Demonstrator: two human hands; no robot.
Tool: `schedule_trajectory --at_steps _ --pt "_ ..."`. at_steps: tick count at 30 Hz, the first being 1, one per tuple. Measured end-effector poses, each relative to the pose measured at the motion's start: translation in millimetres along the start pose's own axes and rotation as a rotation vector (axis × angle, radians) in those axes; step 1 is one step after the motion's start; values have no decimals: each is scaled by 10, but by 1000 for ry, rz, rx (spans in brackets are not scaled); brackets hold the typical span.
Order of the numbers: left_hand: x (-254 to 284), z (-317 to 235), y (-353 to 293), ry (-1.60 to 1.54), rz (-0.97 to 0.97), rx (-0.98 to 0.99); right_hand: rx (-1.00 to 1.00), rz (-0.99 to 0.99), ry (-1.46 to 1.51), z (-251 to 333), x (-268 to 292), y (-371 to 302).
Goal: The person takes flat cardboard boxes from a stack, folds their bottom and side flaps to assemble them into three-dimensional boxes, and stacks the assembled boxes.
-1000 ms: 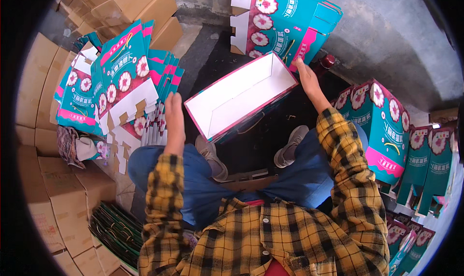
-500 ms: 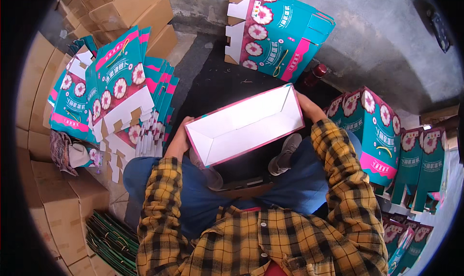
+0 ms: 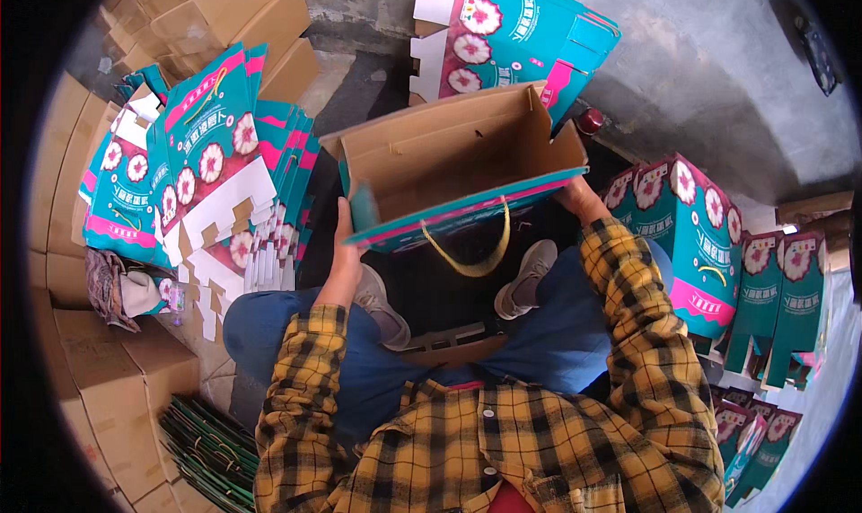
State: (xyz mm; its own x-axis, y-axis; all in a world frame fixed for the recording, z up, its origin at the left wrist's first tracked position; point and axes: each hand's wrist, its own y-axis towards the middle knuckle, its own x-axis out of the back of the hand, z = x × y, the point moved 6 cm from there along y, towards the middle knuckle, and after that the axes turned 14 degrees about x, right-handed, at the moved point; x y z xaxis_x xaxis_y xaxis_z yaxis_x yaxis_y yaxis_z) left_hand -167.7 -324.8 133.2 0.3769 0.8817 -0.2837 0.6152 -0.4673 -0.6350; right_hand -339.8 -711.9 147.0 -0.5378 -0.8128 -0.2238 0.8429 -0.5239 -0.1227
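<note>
Teal box (image 3: 453,160) is held just beyond the shoes (image 3: 528,279), left hand (image 3: 345,251) and right hand (image 3: 584,200) clamped on opposite ends; squeeze evenly so it stays square, handle (image 3: 474,271) hanging clear.

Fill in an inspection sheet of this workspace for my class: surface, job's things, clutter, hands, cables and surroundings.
Surface: dark floor, partly hidden by the box.
Job's things: open box, brown interior showing, yellow handle on its near side.
Clutter: flat printed cartons piled at left.
Hands: left hand at the box's left end, contact unclear; right hand at its near right corner, fingers partly hidden.
Cables: nothing seen.
Surroundings: brown cardboard boxes, grey wall.
</note>
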Motion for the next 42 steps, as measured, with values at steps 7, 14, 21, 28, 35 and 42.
schedule_trajectory --at_steps 7,14,21,28,35,42 --pt "105 287 81 -137 24 126 -76 67 6 -72 39 -96" --pt "-78 102 16 631 -232 -281 -11 3 -726 82 166 99" --pt "-200 -18 -144 931 -215 -470 714 641 -1818 275 -1069 -180" --pt "-724 -266 -328 1149 -103 -480 389 710 -1819 -175 -34 250" --pt "-481 -284 -339 1247 -122 -323 -326 -84 -622 -13 -147 156" --pt "-394 -355 -405 1112 -133 -199 -59 142 -928 161 -34 195"
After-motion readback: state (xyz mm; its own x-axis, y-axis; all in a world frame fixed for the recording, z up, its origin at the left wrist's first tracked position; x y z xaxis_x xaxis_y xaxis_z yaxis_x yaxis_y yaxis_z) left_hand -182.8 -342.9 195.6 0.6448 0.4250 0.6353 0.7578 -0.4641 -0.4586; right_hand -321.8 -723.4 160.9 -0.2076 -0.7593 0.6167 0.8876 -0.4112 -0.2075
